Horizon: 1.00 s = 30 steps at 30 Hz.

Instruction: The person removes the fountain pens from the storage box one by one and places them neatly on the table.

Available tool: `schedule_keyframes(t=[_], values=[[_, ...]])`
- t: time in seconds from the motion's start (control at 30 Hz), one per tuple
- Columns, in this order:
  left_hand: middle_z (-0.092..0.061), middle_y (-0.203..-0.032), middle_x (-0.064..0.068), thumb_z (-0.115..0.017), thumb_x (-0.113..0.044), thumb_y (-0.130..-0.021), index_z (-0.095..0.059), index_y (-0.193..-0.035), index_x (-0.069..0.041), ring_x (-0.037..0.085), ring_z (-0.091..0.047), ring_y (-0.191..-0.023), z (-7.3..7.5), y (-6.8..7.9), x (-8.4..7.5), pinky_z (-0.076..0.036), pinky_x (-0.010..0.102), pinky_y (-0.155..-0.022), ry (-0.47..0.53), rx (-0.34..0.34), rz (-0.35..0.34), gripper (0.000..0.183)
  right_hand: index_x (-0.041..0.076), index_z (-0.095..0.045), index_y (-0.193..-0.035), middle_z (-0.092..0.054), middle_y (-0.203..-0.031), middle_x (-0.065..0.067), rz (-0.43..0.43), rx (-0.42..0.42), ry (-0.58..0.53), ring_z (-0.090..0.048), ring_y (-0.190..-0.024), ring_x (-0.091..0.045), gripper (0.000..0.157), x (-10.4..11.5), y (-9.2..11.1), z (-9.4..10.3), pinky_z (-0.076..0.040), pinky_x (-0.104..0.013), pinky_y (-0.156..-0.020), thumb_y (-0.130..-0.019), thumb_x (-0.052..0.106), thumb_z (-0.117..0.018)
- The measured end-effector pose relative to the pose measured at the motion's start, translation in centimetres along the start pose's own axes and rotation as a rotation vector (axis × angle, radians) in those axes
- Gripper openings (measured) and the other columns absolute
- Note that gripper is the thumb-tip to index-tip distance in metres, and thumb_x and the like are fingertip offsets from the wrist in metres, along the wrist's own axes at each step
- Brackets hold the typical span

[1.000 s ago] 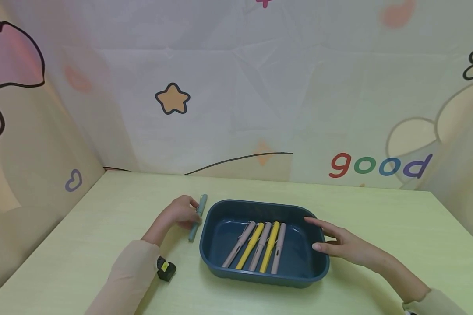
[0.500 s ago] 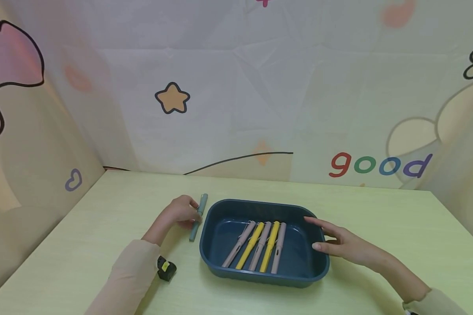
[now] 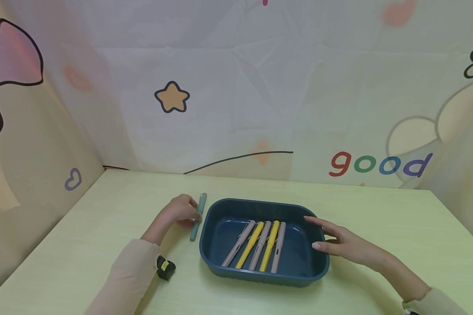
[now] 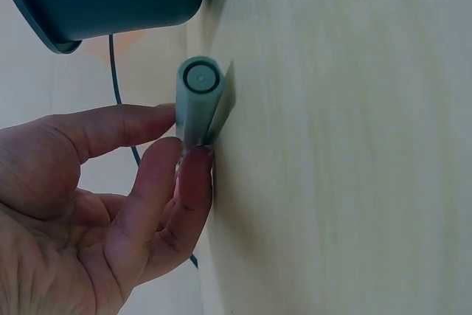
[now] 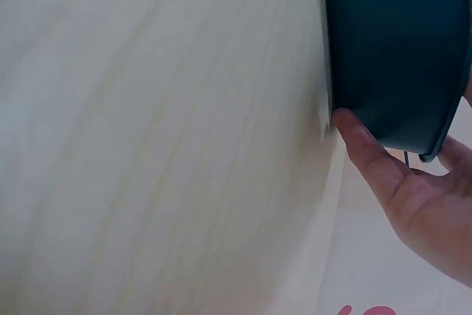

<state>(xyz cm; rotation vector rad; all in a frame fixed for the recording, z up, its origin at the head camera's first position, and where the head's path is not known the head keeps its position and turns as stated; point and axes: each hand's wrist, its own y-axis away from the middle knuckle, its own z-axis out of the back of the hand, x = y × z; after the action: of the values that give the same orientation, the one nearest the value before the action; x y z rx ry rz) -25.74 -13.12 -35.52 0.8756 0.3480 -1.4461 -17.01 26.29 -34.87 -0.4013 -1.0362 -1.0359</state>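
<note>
My left hand (image 3: pixel 184 209) pinches a grey-green pen (image 3: pixel 202 202) at the left of a dark blue plastic basin (image 3: pixel 260 277). In the left wrist view the round end of this pen (image 4: pixel 200 79) faces the camera, with thumb and fingertips about its barrel, close over the tabletop. Inside the basin, two yellow pens (image 3: pixel 270 247) and three pale mauve pens (image 3: pixel 242 245) lie side by side in a slanted row. My right hand (image 3: pixel 351 247) holds the basin's right end, thumb and a finger over the rim. Another finger touches the outer wall low down in the right wrist view.
The pale wooden table (image 3: pixel 378 218) runs back to a printed cloth backdrop (image 3: pixel 236 96), with cloth sides at left and right. A small black block with a yellow mark (image 3: pixel 166 267) is beside the left sleeve.
The lower end of the green pen has shifted very slightly. Both hands and the basin keep their places; the head view has tilted a touch.
</note>
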Motion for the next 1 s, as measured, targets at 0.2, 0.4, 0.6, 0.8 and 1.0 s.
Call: schedule_keyframes(t=[0.2, 0.4, 0.6, 0.8, 1.0], values=[[-0.057, -0.091, 0.016, -0.067, -0.008, -0.078, -0.047, -0.119, 0.007, 0.018, -0.059, -0.067, 0.7, 0.8, 0.0, -0.053, 0.027, -0.060, 0.004, -0.046, -0.032, 0.048, 0.010, -0.023, -0.144, -0.017, -0.144, -0.030, 0.004, -0.002, 0.015, -0.016, -0.127, -0.055, 0.064, 0.0, 0.0, 0.0, -0.040, -0.053, -0.091, -0.091, 0.022, -0.055], [-0.057, -0.098, 0.017, -0.067, -0.009, -0.079, -0.051, -0.119, 0.005, 0.021, -0.059, -0.073, 1.2, 2.4, -0.3, -0.052, 0.029, -0.064, 0.023, -0.119, -0.145, 0.046, 0.010, -0.023, -0.144, -0.018, -0.144, -0.030, 0.007, -0.003, 0.021, -0.017, -0.127, -0.055, 0.064, 0.0, 0.0, 0.0, -0.041, -0.053, -0.091, -0.091, 0.023, -0.055], [-0.061, -0.101, 0.014, -0.066, -0.011, -0.080, -0.055, -0.117, 0.002, 0.026, -0.058, -0.091, 1.0, 4.3, -0.8, -0.050, 0.035, -0.073, 0.049, -0.179, -0.262, 0.041, 0.010, -0.022, -0.144, -0.018, -0.143, -0.031, 0.010, 0.004, 0.018, -0.016, -0.127, -0.055, 0.064, 0.1, 0.1, 0.1, -0.042, -0.052, -0.091, -0.091, 0.023, -0.055], [-0.060, -0.107, 0.015, -0.068, -0.010, -0.080, -0.055, -0.119, -0.001, 0.026, -0.058, -0.096, -0.1, 5.9, -1.9, -0.051, 0.034, -0.076, 0.125, -0.162, -0.371, 0.042, 0.011, -0.023, -0.144, -0.017, -0.144, -0.030, -0.004, -0.005, 0.008, -0.015, -0.127, -0.055, 0.064, 0.1, 0.0, 0.0, -0.041, -0.052, -0.091, -0.091, 0.023, -0.056], [-0.061, -0.107, 0.013, -0.069, -0.007, -0.079, -0.055, -0.119, -0.002, 0.023, -0.059, -0.094, -1.3, 6.8, -3.1, -0.052, 0.032, -0.075, 0.149, -0.116, -0.419, 0.043, 0.013, -0.024, -0.144, -0.014, -0.145, -0.029, -0.024, -0.014, -0.017, -0.012, -0.128, -0.055, 0.064, -0.1, 0.0, 0.0, -0.041, -0.052, -0.091, -0.090, 0.023, -0.056]])
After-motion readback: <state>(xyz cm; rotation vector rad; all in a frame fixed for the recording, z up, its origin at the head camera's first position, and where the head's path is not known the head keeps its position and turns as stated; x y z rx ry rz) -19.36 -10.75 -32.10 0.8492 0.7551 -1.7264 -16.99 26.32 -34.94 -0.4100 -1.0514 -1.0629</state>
